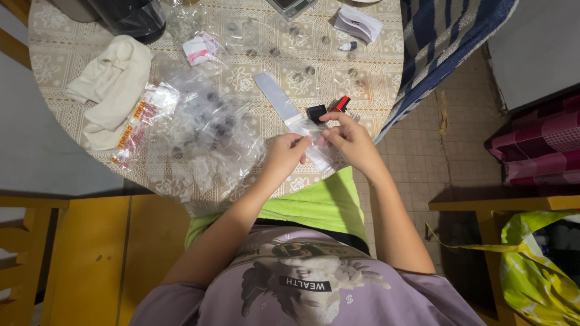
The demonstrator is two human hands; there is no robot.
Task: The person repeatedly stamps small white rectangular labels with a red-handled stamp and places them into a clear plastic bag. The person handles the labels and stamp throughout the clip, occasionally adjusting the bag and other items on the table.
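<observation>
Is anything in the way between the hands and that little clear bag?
Nothing visible is in the way. The left hand and the right hand both already pinch the small clear bag at the table's near edge. The pile of clear plastic bags lies off to the left.

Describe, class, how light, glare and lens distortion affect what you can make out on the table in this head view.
Head view: light falls brightest on the round table; glare whitens the clear plastic bags, hiding their contents; wide-lens distortion bows the edges; both hands, left and right, are sharp, pinching a small clear bag; corners fall dark.
</observation>
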